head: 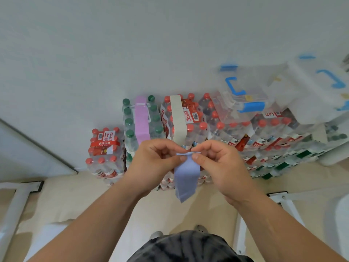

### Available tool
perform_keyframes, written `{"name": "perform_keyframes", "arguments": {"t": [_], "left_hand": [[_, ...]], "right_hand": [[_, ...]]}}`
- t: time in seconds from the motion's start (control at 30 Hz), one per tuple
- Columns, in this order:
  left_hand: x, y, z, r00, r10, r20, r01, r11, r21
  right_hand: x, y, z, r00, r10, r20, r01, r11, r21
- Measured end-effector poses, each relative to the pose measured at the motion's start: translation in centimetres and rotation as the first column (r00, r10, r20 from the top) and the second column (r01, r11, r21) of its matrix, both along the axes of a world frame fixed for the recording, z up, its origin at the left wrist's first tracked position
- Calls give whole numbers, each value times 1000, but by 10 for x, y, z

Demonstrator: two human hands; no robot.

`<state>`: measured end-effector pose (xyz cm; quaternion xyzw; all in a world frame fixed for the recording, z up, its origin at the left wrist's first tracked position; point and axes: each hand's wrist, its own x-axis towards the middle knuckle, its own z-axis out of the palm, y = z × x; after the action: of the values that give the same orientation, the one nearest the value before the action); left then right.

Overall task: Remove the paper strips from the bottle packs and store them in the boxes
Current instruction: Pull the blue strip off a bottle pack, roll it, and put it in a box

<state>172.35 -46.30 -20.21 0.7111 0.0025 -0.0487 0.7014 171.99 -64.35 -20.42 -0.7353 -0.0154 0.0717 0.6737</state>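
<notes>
Looking down through the head camera, I see both hands raised in front of the stacked bottle packs. The left hand (156,163) and the right hand (220,167) meet at the top edge of a pale blue paper strip (187,176). Each pinches that edge between thumb and forefinger, the thumbs almost touching and the other fingers curled in. The top edge bunches slightly between the two pinches. The rest of the strip hangs loose below the hands, clear of every pack, and its lower end narrows to a slanted tip.

Behind the hands, against the white wall (132,44), a lilac paper strip (141,120) lies over the top of a shrink-wrapped pack of green-capped bottles (129,125). Just to its right, a cream paper strip (177,120) wraps over a pack of red-capped bottles (196,129).

Further right, a clear plastic box with blue latches (243,95) sits tilted on top of more packs. A second clear box (319,91) sits beyond it, and both are blurred. I cannot tell what is inside them.

On the left, a lower stack of red-capped packs (104,154) stands on the beige floor (75,201). At the bottom edge I see dark patterned shorts (187,246) and two grey shoe tips (201,228).
</notes>
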Motion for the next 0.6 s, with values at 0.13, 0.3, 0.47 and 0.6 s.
{"name": "perform_keyframes", "arguments": {"t": [0.13,0.3,0.47,0.6], "left_hand": [[6,-18,5,997,78,4,-78,996,-36],[10,-35,10,996,90,10,-90,995,-45],[6,-40,12,999,-28,45,25,996,81],[6,-43,14,999,-40,20,38,994,98]], "right_hand": [[8,-12,12,1000,6,-31,-4,998,61],[16,-27,21,1000,13,-28,-11,998,68],[14,-39,18,1000,9,-6,-9,1000,8],[16,-45,15,999,34,-10,-35,999,-9]]}}
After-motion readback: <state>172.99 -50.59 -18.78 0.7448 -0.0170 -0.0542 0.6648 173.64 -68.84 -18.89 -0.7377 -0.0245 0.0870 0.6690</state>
